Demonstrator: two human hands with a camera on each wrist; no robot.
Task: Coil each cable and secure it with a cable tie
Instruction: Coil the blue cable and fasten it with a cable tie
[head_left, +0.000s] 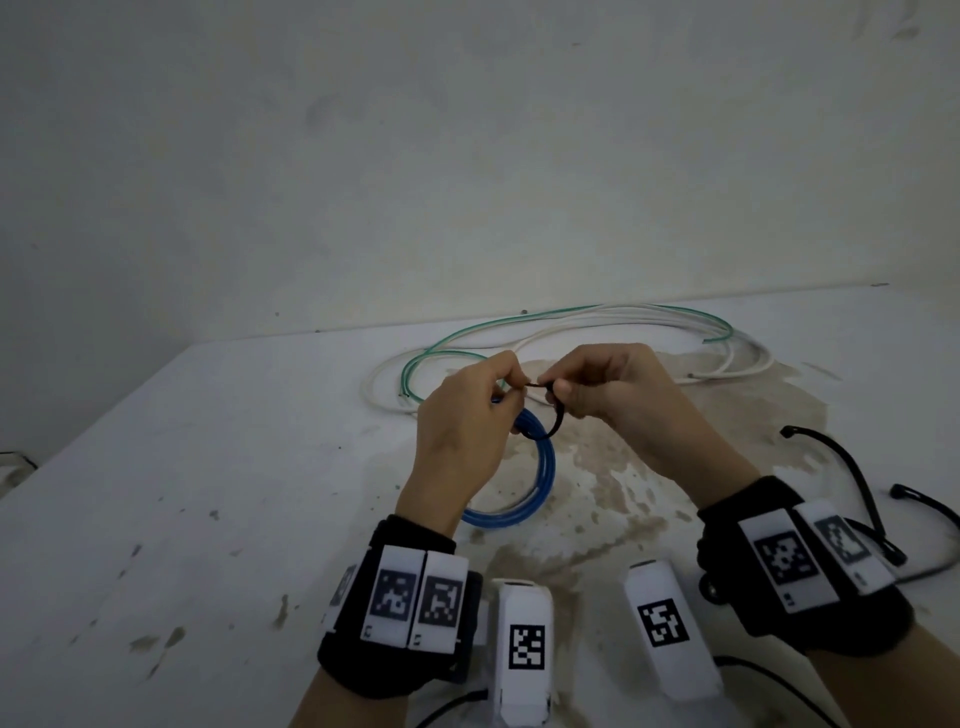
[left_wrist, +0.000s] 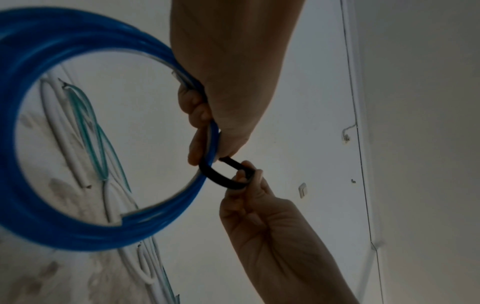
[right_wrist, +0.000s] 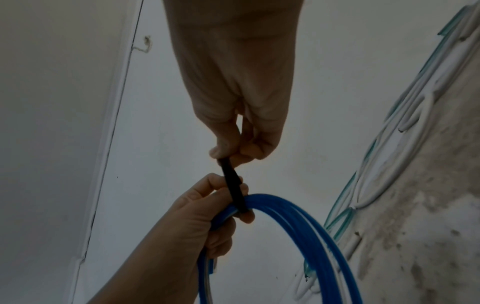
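Glossy blue cable (left_wrist: 39, 131), stained table (head_left: 208, 467)

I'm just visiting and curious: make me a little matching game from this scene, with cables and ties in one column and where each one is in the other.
Things:
1. blue cable coil
2. black cable tie
3. white and green cables
4. spare black ties

Places:
A. lying loose at the back of the table
B. looped around the blue coil, pinched by the right hand
C. held up in the left hand
D. lying on the table beside the right wrist

Pairs: 1-C, 2-B, 3-A, 4-D
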